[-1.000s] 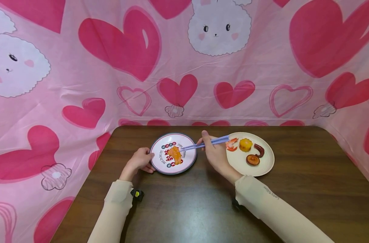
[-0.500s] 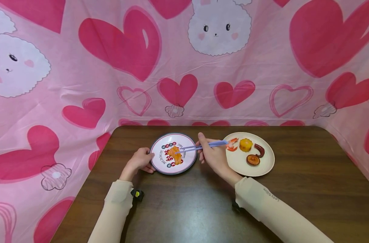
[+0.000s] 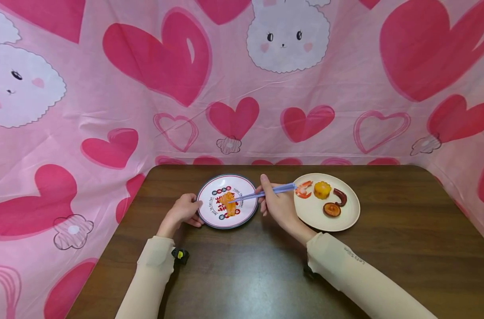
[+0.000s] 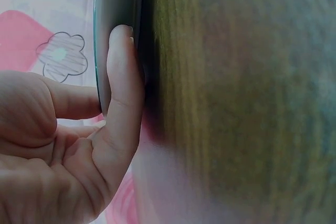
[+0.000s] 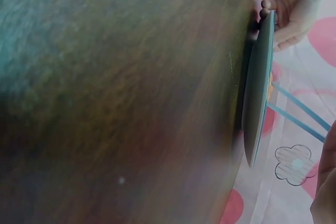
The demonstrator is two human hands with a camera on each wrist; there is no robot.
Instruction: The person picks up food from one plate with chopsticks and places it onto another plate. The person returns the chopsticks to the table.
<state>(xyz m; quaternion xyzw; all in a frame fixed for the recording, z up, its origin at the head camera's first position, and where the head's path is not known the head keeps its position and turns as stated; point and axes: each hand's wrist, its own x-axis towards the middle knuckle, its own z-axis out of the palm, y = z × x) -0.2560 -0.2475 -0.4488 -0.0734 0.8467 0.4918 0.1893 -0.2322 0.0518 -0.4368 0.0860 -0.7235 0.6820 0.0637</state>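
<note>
In the head view my left hand (image 3: 183, 210) pinches the left edge of a white plate (image 3: 247, 212) with a dark rim and red and black print. The left wrist view shows a finger (image 4: 124, 77) under the plate and the thumb at its rim. My right hand (image 3: 279, 204) holds a pair of blue-purple chopsticks (image 3: 250, 195), pointing left over this plate. Their tips meet an orange, pale-striped piece of food (image 3: 228, 204), like a salmon slice, on the print. Whether the tips grip it is too small to tell. In the right wrist view the chopsticks (image 5: 302, 111) stand slightly apart.
Right of my right hand is a cream plate (image 3: 347, 217). It bears a shrimp-like piece (image 3: 304, 189), a yellow corn piece (image 3: 322, 190), a dark red curved tentacle (image 3: 340, 197) and a brown mushroom (image 3: 331, 210). A pink heart-print cloth (image 3: 242, 79) rises behind the wooden table (image 3: 242, 270).
My right hand has shifted slightly left and down. The chopstick tips have come closer together on the orange piece, which has shifted slightly. My left hand and the plate have stayed put.
</note>
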